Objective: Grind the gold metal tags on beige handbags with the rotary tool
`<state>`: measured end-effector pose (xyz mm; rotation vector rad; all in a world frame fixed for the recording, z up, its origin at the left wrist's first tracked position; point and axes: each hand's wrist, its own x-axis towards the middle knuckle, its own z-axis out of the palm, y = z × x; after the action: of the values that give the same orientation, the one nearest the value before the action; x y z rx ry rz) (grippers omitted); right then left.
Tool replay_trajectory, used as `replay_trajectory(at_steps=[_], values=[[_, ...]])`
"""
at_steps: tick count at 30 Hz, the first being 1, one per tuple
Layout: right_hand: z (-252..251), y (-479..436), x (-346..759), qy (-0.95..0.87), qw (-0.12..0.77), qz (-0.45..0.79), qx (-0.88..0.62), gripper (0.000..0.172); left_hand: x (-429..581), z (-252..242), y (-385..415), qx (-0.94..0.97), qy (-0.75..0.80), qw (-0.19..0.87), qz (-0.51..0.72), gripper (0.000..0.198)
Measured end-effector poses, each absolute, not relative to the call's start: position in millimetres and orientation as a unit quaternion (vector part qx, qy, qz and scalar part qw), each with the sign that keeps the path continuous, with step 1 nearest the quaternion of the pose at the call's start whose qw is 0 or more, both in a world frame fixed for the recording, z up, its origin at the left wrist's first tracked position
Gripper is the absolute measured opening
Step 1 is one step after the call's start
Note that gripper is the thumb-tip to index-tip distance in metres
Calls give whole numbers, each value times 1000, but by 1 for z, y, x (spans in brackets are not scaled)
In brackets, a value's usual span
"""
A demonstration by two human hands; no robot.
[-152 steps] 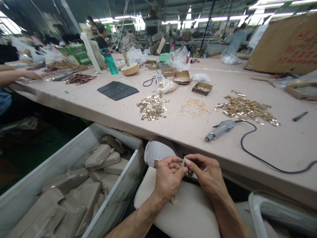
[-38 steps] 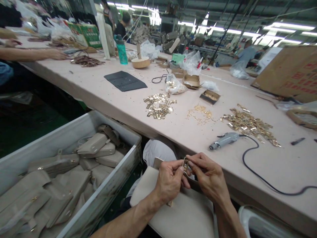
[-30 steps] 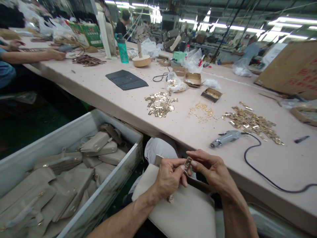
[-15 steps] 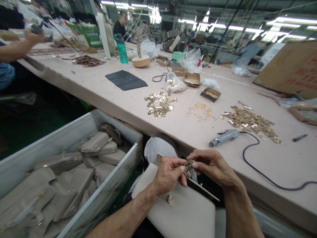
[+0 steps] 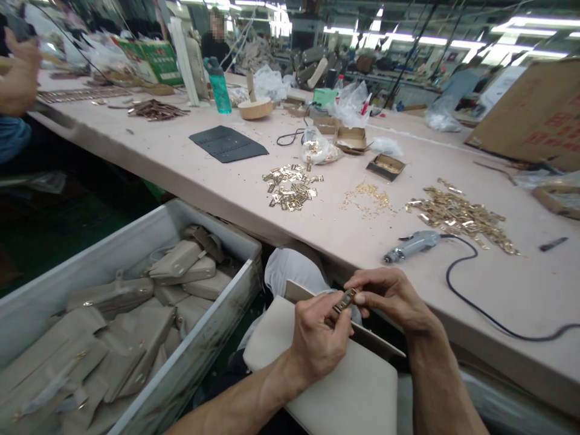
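My left hand [image 5: 319,335] and my right hand [image 5: 392,299] meet just below the table's near edge, both pinching a small gold metal buckle [image 5: 347,298] between their fingertips. Under them on my lap lies a beige leather bag [image 5: 335,380] with its flap raised at the back. A grey electric screwdriver [image 5: 412,244] with a black cord lies on the pink table [image 5: 203,175] just beyond my right hand. Gold metal pieces sit in heaps: one pile [image 5: 290,188] ahead, loose small bits [image 5: 367,199], and a larger pile [image 5: 460,217] to the right.
A grey bin [image 5: 136,254] of beige bags stands at my left. A dark leather panel [image 5: 228,144], small cardboard boxes [image 5: 385,167], a teal bottle [image 5: 219,84] and a big carton [image 5: 530,115] sit on the table. Another person's arm [image 5: 18,78] is at the far left.
The buckle was upright between my fingertips; now it lies tilted and lower, my left hand has closed more over it, and the small gold fitting seen on the bag is covered.
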<state>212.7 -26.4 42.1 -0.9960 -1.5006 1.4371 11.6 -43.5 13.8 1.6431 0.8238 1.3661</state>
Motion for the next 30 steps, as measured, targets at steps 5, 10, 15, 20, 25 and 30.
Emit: replay_trajectory(at_steps=[5, 10, 15, 20, 25, 30], values=[[41, -26, 215, -594, 408, 573, -391, 19, 13, 16, -43, 640, 334, 442, 532, 22], [46, -24, 211, -610, 392, 545, -421, 19, 16, 10, -45, 626, 353, 466, 516, 17], [51, -25, 208, -616, 389, 516, -449, 18, 17, 10, -45, 579, 372, 535, 491, 17], [59, -27, 205, -625, 391, 510, -444, 18, 15, 10, -35, 473, 315, 725, 389, 38], [63, -25, 202, -621, 381, 517, -449, 20, 14, 11, -25, 444, 314, 758, 360, 51], [59, -21, 201, -602, 367, 563, -432, 28, 10, 14, -23, 450, 309, 765, 341, 55]])
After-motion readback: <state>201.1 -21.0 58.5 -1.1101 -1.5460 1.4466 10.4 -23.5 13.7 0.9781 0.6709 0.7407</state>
